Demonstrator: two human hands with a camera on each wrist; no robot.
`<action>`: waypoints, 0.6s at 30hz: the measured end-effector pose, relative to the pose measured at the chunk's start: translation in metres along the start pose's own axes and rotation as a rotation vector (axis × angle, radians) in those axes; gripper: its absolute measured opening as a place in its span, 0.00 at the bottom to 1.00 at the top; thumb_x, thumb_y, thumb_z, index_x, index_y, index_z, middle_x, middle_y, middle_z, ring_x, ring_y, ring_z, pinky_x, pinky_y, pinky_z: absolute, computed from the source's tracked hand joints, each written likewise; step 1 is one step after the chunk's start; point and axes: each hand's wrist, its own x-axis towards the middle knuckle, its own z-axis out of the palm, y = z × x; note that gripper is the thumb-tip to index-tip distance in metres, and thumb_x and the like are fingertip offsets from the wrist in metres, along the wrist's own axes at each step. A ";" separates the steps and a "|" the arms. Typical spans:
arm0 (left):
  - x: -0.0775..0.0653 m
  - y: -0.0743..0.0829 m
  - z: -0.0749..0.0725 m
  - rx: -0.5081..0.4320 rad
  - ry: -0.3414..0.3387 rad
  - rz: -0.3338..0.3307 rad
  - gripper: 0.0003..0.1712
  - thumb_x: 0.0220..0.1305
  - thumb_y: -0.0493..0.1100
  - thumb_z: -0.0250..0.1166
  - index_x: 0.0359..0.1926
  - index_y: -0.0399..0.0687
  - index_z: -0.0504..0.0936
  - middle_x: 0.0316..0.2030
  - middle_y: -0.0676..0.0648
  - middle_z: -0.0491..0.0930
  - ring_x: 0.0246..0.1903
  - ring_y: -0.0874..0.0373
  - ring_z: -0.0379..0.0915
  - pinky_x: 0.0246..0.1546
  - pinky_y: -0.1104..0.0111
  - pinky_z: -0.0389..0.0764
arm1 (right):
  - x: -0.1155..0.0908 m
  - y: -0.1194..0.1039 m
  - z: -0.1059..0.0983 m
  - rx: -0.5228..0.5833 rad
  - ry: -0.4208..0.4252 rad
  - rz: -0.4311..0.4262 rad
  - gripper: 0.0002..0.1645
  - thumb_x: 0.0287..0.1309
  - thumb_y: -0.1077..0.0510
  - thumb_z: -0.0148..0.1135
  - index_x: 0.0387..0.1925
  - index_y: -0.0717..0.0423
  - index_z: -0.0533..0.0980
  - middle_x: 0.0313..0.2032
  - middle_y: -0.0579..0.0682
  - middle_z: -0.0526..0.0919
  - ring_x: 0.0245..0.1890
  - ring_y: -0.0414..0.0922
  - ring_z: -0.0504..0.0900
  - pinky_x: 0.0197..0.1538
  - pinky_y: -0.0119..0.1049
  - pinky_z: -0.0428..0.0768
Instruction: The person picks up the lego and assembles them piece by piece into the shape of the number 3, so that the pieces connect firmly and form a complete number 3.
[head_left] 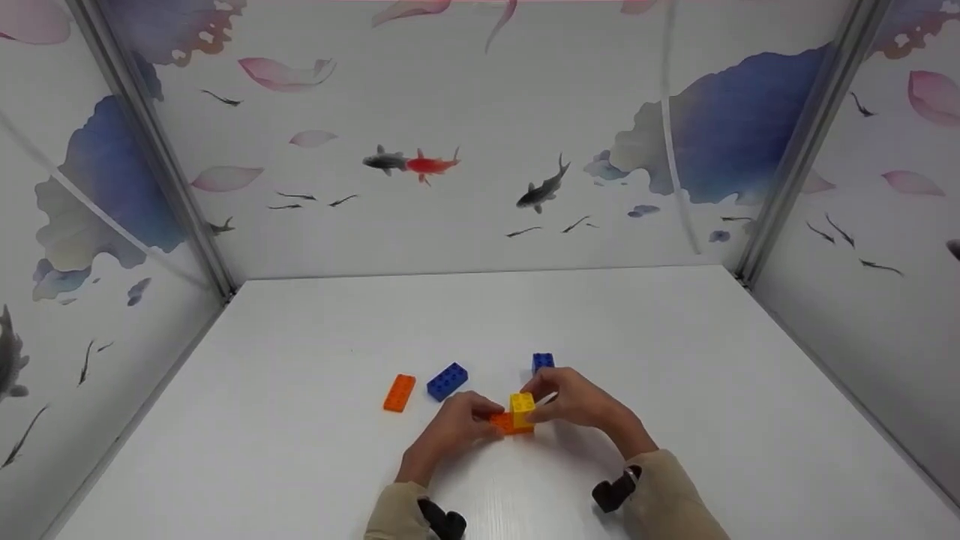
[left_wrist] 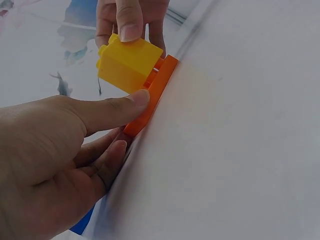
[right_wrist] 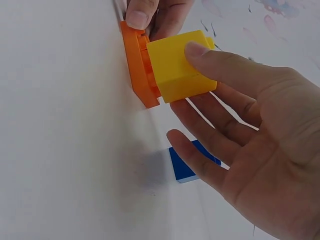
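Note:
My left hand (head_left: pixel 456 420) pinches one end of a flat orange toy brick (left_wrist: pixel 159 89) low over the white table, thumb on its studded side. A square yellow toy brick (right_wrist: pixel 181 62) is held in my right hand (head_left: pixel 579 399), thumb on one face and fingers behind it. The yellow brick sits against the studs at the orange brick's right end, slightly tilted, and a narrow gap with studs shows between them in both wrist views.
On the table (head_left: pixel 300 450), a second flat orange brick (head_left: pixel 400 393) lies to the left, beside a longer blue brick (head_left: pixel 448 382). Another blue brick (head_left: pixel 543 361) stands just behind my right hand. Printed panels (head_left: pixel 450 225) enclose the table's back and sides.

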 end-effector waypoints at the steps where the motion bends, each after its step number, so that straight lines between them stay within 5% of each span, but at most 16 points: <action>1: 0.000 0.000 0.000 0.001 -0.002 -0.003 0.15 0.61 0.38 0.71 0.51 0.47 0.87 0.46 0.50 0.82 0.48 0.55 0.78 0.59 0.56 0.81 | 0.000 -0.001 0.000 -0.001 0.000 0.001 0.17 0.54 0.58 0.75 0.46 0.50 0.80 0.45 0.47 0.86 0.47 0.46 0.82 0.57 0.47 0.84; 18: 0.000 0.004 0.000 0.032 0.009 -0.019 0.14 0.61 0.36 0.70 0.49 0.46 0.87 0.45 0.49 0.83 0.47 0.54 0.78 0.59 0.55 0.81 | 0.001 0.001 -0.001 0.010 -0.003 -0.024 0.13 0.53 0.59 0.75 0.41 0.51 0.82 0.45 0.47 0.88 0.47 0.46 0.83 0.60 0.50 0.82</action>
